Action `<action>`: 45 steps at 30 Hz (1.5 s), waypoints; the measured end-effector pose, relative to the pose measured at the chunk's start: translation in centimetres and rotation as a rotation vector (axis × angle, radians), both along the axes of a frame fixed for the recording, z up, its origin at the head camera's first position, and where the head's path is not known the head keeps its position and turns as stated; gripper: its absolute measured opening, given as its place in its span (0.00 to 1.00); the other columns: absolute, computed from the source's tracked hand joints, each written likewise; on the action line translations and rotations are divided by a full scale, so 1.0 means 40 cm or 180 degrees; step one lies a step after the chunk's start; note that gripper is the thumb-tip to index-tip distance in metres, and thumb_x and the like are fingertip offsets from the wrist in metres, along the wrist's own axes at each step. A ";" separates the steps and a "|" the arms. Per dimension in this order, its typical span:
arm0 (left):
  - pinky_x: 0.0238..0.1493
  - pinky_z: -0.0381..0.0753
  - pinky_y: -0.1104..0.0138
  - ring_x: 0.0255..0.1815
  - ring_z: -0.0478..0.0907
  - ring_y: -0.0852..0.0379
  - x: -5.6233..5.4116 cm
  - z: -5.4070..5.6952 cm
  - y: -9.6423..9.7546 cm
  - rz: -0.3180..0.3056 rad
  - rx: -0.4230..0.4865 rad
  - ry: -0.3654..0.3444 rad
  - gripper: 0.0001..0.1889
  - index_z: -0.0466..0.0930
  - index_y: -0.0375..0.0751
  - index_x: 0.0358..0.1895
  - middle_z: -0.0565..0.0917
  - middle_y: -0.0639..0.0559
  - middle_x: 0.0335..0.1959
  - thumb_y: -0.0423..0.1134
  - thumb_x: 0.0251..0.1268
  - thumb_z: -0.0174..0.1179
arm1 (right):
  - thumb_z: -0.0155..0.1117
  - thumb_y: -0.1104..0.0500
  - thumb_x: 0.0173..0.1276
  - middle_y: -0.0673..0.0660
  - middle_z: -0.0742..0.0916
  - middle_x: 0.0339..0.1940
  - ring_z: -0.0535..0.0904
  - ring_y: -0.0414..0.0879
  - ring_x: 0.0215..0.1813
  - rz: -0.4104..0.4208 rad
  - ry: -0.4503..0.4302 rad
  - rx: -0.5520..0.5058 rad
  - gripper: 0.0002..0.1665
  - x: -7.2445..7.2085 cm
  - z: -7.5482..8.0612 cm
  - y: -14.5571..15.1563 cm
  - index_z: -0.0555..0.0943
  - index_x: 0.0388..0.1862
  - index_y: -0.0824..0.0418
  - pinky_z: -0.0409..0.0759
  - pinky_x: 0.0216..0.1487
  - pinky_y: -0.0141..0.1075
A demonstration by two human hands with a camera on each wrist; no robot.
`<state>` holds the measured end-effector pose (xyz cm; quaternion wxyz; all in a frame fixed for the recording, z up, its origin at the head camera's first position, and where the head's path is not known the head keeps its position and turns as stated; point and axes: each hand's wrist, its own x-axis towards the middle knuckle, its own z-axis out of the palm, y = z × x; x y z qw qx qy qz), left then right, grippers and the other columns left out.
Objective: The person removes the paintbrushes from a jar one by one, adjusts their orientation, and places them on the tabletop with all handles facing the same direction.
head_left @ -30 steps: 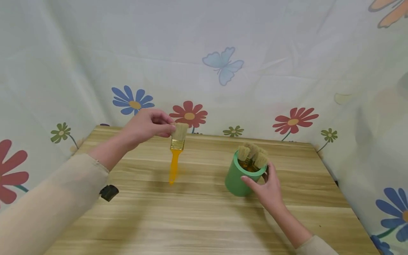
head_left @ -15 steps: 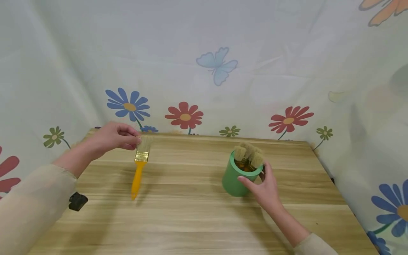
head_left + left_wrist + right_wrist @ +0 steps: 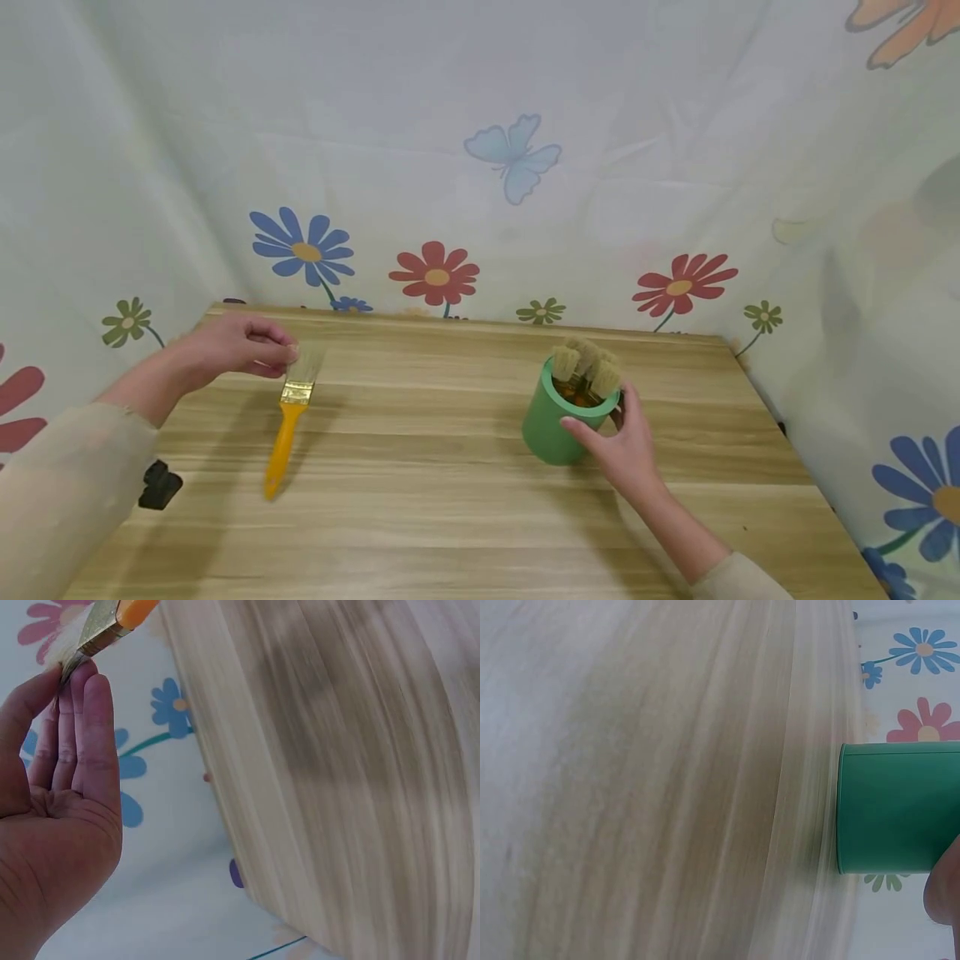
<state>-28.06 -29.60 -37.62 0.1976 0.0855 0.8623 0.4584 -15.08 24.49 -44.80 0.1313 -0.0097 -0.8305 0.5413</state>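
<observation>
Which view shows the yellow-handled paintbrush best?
The head view: the whole paintbrush shows, its bristles pinched by the left hand over the table. The left wrist view catches only its ferrule and bristle end; the right wrist view misses it.

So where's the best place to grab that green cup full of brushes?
Probably round its smooth side wall, from the right. The green cup stands upright, and brushes poke out of the top, so coming from above looks awkward. The right hand already holds it there, by the rim.
</observation>
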 end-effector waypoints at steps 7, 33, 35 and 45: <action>0.52 0.91 0.59 0.46 0.88 0.48 -0.006 -0.027 -0.033 -0.0026 -0.0106 -0.0046 0.21 0.80 0.26 0.59 0.87 0.47 0.44 0.41 0.76 0.68 | 0.85 0.53 0.63 0.61 0.72 0.78 0.67 0.59 0.80 -0.0017 -0.0072 0.0038 0.57 0.003 0.000 0.003 0.61 0.83 0.61 0.63 0.83 0.57; 0.49 0.92 0.56 0.42 0.89 0.53 -0.039 -0.129 -0.095 0.0293 -0.0309 0.0030 0.24 0.79 0.20 0.60 0.89 0.46 0.44 0.41 0.76 0.69 | 0.85 0.54 0.64 0.61 0.72 0.79 0.66 0.57 0.80 0.0023 -0.0015 0.0065 0.57 0.000 0.003 0.002 0.61 0.83 0.60 0.63 0.83 0.57; 0.48 0.92 0.57 0.41 0.89 0.54 -0.044 -0.134 -0.094 0.0337 -0.0321 0.0008 0.24 0.79 0.20 0.60 0.89 0.46 0.43 0.40 0.76 0.68 | 0.85 0.54 0.64 0.61 0.72 0.79 0.66 0.58 0.81 0.0032 -0.0009 0.0058 0.57 0.000 0.003 0.002 0.61 0.83 0.60 0.62 0.83 0.58; 0.45 0.92 0.60 0.37 0.86 0.53 -0.055 -0.156 -0.091 0.0576 -0.0652 0.0015 0.21 0.81 0.21 0.56 0.88 0.41 0.41 0.39 0.76 0.69 | 0.85 0.56 0.63 0.60 0.72 0.78 0.67 0.57 0.80 0.0019 0.0012 0.0056 0.56 0.002 0.001 0.001 0.61 0.83 0.60 0.63 0.83 0.56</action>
